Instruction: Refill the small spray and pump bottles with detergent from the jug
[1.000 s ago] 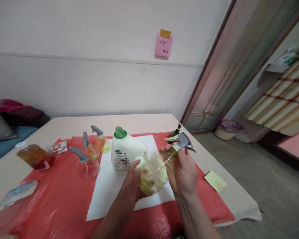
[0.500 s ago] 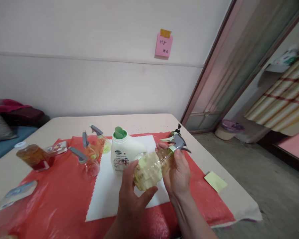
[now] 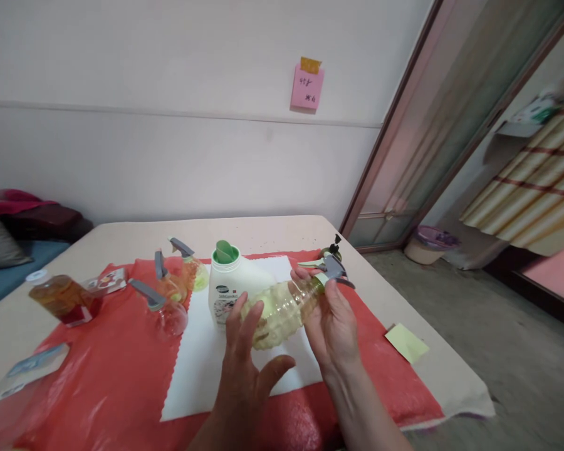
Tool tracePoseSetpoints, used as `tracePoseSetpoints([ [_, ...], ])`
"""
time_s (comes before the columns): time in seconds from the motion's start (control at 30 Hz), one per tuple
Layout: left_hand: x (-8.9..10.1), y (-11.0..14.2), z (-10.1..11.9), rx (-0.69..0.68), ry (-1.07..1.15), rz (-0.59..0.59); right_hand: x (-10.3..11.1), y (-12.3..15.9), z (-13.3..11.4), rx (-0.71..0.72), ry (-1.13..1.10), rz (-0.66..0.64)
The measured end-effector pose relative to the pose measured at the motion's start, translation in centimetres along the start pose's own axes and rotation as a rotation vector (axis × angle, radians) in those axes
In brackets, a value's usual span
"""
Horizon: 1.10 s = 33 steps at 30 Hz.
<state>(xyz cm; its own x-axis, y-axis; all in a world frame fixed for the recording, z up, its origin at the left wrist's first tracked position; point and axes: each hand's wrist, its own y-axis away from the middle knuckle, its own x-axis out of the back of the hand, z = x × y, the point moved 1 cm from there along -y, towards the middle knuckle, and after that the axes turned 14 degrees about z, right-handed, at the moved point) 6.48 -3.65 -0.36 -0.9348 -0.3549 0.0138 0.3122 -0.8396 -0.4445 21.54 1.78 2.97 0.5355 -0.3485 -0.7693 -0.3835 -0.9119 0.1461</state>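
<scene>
A clear yellowish spray bottle (image 3: pixel 278 313) with a grey and pale green trigger head (image 3: pixel 333 268) lies tilted in the air over the white sheet. My right hand (image 3: pixel 333 322) is wrapped around its neck, just below the head. By the bottle's base, my left hand (image 3: pixel 249 351) has its fingers spread and its thumb well away from the plastic; whether the fingertips touch it I cannot tell. Right behind the base stands a cream detergent jug (image 3: pixel 235 282) with its mouth uncapped and a green spout showing. The bottle hides part of the jug.
Several more spray bottles (image 3: pixel 169 316) stand left on the red plastic cover (image 3: pixel 108 363). Beyond them lies a bottle of amber liquid (image 3: pixel 63 300). A white sheet (image 3: pixel 195 376) lies under the jug. A dark pump bottle (image 3: pixel 334 249) and a yellow sticky note (image 3: pixel 407 342) are at right.
My left hand has loosened from the bottle's base, its fingers opening and its thumb moving away. The bottle has tilted flatter in my right hand, its base shifting slightly up and left.
</scene>
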Motion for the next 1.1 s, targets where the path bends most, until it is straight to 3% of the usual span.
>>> tracePoseSetpoints([
  [0.27,-0.8,-0.7,1.0,0.399,0.458,0.047,0.0,-0.6,-0.6,0.001,-0.014,0.016],
  [0.37,-0.8,-0.4,0.5,0.485,0.413,-0.027,0.2,-1.0,-0.6,0.008,-0.004,0.025],
  [0.47,-0.5,0.0,0.1,0.504,0.309,-0.126,0.5,-1.3,-0.7,0.017,-0.001,0.037],
  [0.57,-0.7,0.3,0.2,0.458,0.391,-0.19,0.6,-1.3,-0.7,0.016,0.013,0.044],
  [0.73,-1.5,0.0,1.0,0.327,0.466,-0.011,0.3,-1.0,-0.5,0.019,0.025,0.02],
  [0.83,-1.5,-0.2,1.0,0.29,0.463,0.021,0.3,-1.1,-0.5,0.03,0.037,0.022],
  [0.9,-1.4,-0.3,0.7,0.35,0.449,-0.003,0.3,-1.2,-0.5,0.029,0.041,0.026],
  [1.03,-1.0,-0.6,0.4,0.596,0.404,-0.121,0.5,-1.3,-0.5,0.037,0.043,0.038],
  [1.1,-0.8,-0.7,0.5,0.614,0.437,-0.145,0.5,-1.2,-0.4,0.035,0.042,0.041],
])
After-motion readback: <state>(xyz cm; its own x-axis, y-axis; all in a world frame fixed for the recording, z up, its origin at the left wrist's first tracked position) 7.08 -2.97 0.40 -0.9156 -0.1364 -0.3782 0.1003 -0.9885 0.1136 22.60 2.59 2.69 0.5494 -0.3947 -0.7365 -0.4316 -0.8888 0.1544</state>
